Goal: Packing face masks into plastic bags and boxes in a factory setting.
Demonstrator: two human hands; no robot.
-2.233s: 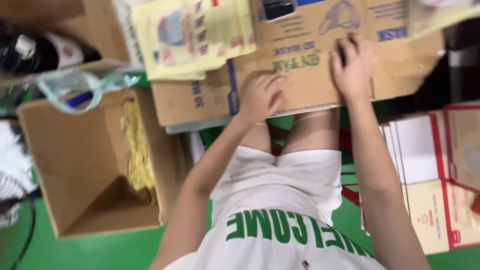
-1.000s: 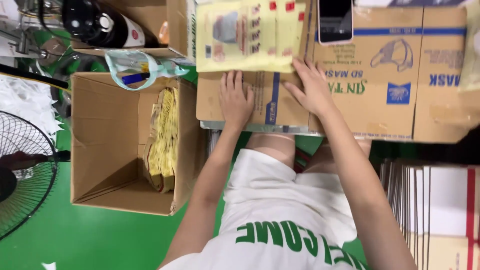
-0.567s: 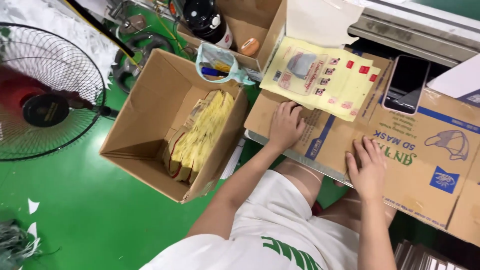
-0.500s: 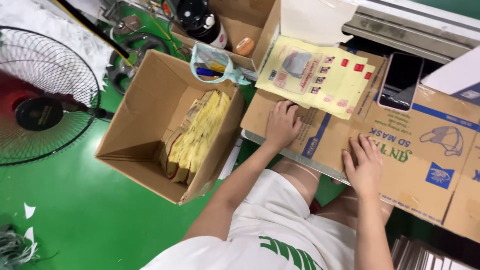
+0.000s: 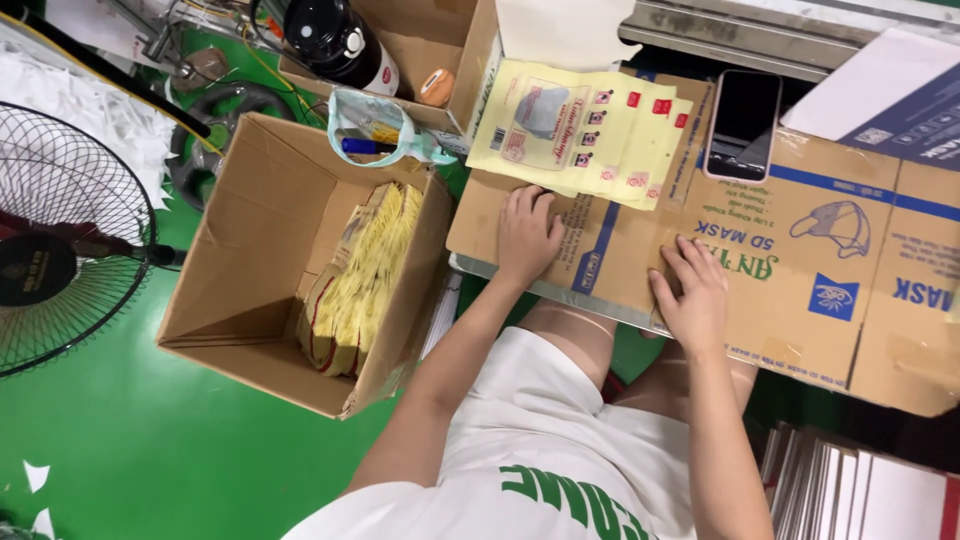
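**Two hands flat on a cardboard sheet**

Seen from above, a seated person presses both palms on a flattened cardboard box [image 5: 800, 260] lying across the lap. The left hand [image 5: 527, 232] rests near its left edge, fingers spread and holding nothing. The right hand [image 5: 692, 297] lies flat at the near edge, also empty. Yellow packets [image 5: 585, 130] lie just beyond the left hand; a phone [image 5: 743, 125] sits beside them.

fan [image 5: 60, 240] cut off at left edge, bottle [image 5: 335, 40] top cropped
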